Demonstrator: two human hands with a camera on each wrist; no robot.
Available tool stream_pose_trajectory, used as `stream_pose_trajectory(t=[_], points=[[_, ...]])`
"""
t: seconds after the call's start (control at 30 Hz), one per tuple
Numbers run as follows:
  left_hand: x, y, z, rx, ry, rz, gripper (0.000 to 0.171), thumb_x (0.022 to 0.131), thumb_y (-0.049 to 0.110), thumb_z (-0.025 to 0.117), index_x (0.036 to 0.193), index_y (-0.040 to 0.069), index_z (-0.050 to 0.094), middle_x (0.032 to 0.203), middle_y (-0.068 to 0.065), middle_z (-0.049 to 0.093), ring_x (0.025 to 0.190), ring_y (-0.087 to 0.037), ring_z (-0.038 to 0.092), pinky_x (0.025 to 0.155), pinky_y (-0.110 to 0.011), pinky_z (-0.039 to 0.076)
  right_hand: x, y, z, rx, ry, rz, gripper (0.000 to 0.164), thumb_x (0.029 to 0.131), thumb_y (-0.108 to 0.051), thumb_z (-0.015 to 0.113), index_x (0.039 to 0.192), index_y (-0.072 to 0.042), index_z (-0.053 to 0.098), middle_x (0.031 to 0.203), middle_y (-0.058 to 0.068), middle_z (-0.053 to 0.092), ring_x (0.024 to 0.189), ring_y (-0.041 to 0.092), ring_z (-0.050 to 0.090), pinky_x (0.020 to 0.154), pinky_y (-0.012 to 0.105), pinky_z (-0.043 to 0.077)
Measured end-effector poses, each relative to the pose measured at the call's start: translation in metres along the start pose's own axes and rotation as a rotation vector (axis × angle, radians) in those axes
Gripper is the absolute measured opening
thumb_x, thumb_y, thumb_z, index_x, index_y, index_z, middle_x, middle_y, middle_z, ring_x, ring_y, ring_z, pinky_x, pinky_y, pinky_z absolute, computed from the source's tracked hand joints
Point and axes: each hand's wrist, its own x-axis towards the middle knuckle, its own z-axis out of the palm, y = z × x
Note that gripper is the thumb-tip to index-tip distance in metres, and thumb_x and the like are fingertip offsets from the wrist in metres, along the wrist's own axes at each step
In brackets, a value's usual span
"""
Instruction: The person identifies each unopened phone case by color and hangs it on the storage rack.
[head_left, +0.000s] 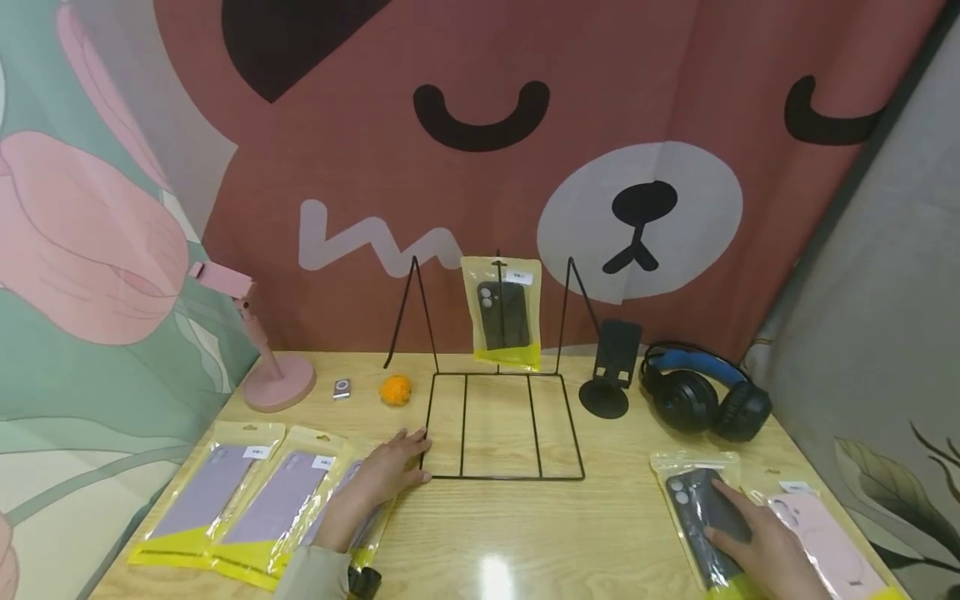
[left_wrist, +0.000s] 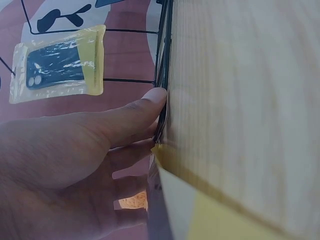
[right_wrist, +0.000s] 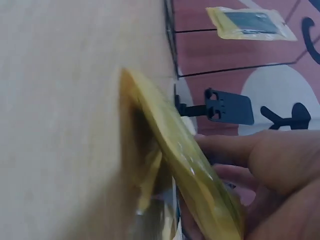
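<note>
My left hand (head_left: 384, 473) rests on the table at the left front corner of a black wire display rack (head_left: 507, 478). In the left wrist view its thumb touches the rack's wire and the fingers are fairly straight. From the rack's back hook hangs a bagged black phone case (head_left: 504, 315). At the right, my right hand (head_left: 772, 537) grips another bagged black phone case (head_left: 708, 508) between thumb and fingers. In the right wrist view that bag (right_wrist: 172, 145) tilts, one edge up off the table; the fingertips behind it are partly hidden.
Bagged purple phone cases (head_left: 270, 500) lie at the left, partly under my left forearm. A bagged pink case (head_left: 825, 533) lies beside my right hand. Along the back stand a pink stand (head_left: 279, 383), an orange ball (head_left: 395, 390), a black phone stand (head_left: 617, 354) and headphones (head_left: 693, 398).
</note>
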Motion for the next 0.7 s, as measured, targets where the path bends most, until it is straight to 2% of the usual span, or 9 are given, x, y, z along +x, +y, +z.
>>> stream_pose_trajectory(t=[0.07, 0.1, 0.2, 0.23, 0.3, 0.37, 0.57, 0.63, 0.7], points=[[0.0, 0.0, 0.0, 0.001, -0.007, -0.003, 0.053, 0.088, 0.024, 0.07, 0.134, 0.002, 0.055, 0.149, -0.015, 0.04, 0.138, -0.044, 0.03, 0.105, -0.067, 0.025, -0.002, -0.001, -0.003, 0.066, -0.012, -0.033, 0.073, 0.083, -0.035, 0.074, 0.139, 0.003, 0.045, 0.122, 0.039, 0.052, 0.098, 0.044, 0.06, 0.074, 0.05, 0.051], [0.0, 0.0, 0.0, 0.002, -0.009, -0.004, 0.053, 0.088, 0.024, 0.07, 0.135, 0.002, 0.055, 0.149, -0.014, 0.04, 0.138, -0.044, 0.029, 0.105, -0.067, 0.025, -0.002, -0.002, -0.004, 0.104, -0.029, -0.026, 0.068, 0.085, -0.031, 0.073, 0.139, 0.001, 0.047, 0.116, 0.037, 0.056, 0.09, 0.039, 0.062, 0.072, 0.046, 0.051], [0.0, 0.0, 0.0, 0.004, -0.004, 0.0, 0.053, 0.088, 0.024, 0.07, 0.134, 0.002, 0.055, 0.149, -0.015, 0.04, 0.137, -0.044, 0.03, 0.105, -0.067, 0.026, -0.003, -0.007, -0.007, 0.189, -0.08, 0.007, 0.058, 0.087, -0.03, 0.07, 0.136, -0.004, 0.054, 0.119, 0.029, 0.059, 0.091, 0.036, 0.061, 0.074, 0.043, 0.051], [0.0, 0.0, 0.0, 0.003, -0.007, -0.003, 0.054, 0.088, 0.024, 0.07, 0.135, 0.003, 0.055, 0.149, -0.014, 0.04, 0.138, -0.044, 0.029, 0.105, -0.067, 0.025, -0.003, -0.008, -0.008, 0.21, -0.093, 0.017, 0.055, 0.087, -0.03, 0.07, 0.134, -0.006, 0.057, 0.111, 0.025, 0.062, 0.087, 0.032, 0.059, 0.073, 0.039, 0.048], [0.001, 0.0, 0.0, -0.002, -0.008, -0.006, 0.054, 0.088, 0.024, 0.07, 0.135, 0.003, 0.055, 0.15, -0.014, 0.039, 0.138, -0.044, 0.029, 0.105, -0.067, 0.025, -0.005, -0.012, -0.008, 0.257, -0.112, 0.012, 0.048, 0.087, -0.03, 0.07, 0.129, -0.008, 0.062, 0.11, 0.019, 0.065, 0.094, 0.034, 0.061, 0.078, 0.041, 0.05], [0.001, 0.001, 0.0, -0.006, -0.016, -0.008, 0.054, 0.088, 0.025, 0.07, 0.135, 0.003, 0.054, 0.15, -0.013, 0.038, 0.139, -0.043, 0.028, 0.106, -0.066, 0.024, -0.008, -0.015, -0.006, 0.309, -0.155, -0.044, 0.045, 0.088, -0.03, 0.069, 0.125, -0.006, 0.065, 0.119, 0.022, 0.063, 0.113, 0.044, 0.056, 0.085, 0.048, 0.051], [0.0, 0.002, -0.001, -0.008, -0.006, 0.003, 0.053, 0.087, 0.022, 0.071, 0.134, 0.001, 0.055, 0.149, -0.015, 0.04, 0.138, -0.044, 0.029, 0.106, -0.065, 0.025, -0.02, -0.059, 0.0, 0.486, -0.281, -0.191, 0.036, 0.09, -0.028, 0.068, 0.121, -0.01, 0.068, 0.137, 0.035, 0.044, 0.126, 0.06, 0.032, 0.09, 0.058, 0.047], [-0.001, 0.002, -0.001, -0.013, 0.003, 0.006, 0.053, 0.087, 0.021, 0.071, 0.133, 0.0, 0.056, 0.148, -0.016, 0.041, 0.137, -0.045, 0.03, 0.106, -0.065, 0.025, -0.024, -0.082, 0.002, 0.509, -0.224, -0.301, 0.031, 0.09, -0.026, 0.068, 0.118, -0.015, 0.07, 0.126, 0.032, 0.052, 0.116, 0.049, 0.049, 0.082, 0.047, 0.053], [-0.001, 0.002, -0.002, -0.014, 0.006, 0.005, 0.053, 0.087, 0.021, 0.071, 0.133, 0.0, 0.056, 0.148, -0.016, 0.041, 0.137, -0.045, 0.03, 0.106, -0.066, 0.025, -0.027, -0.106, 0.003, 0.52, -0.134, -0.456, 0.026, 0.091, -0.019, 0.067, 0.116, -0.018, 0.071, 0.109, 0.017, 0.059, 0.097, 0.03, 0.059, 0.071, 0.035, 0.054]])
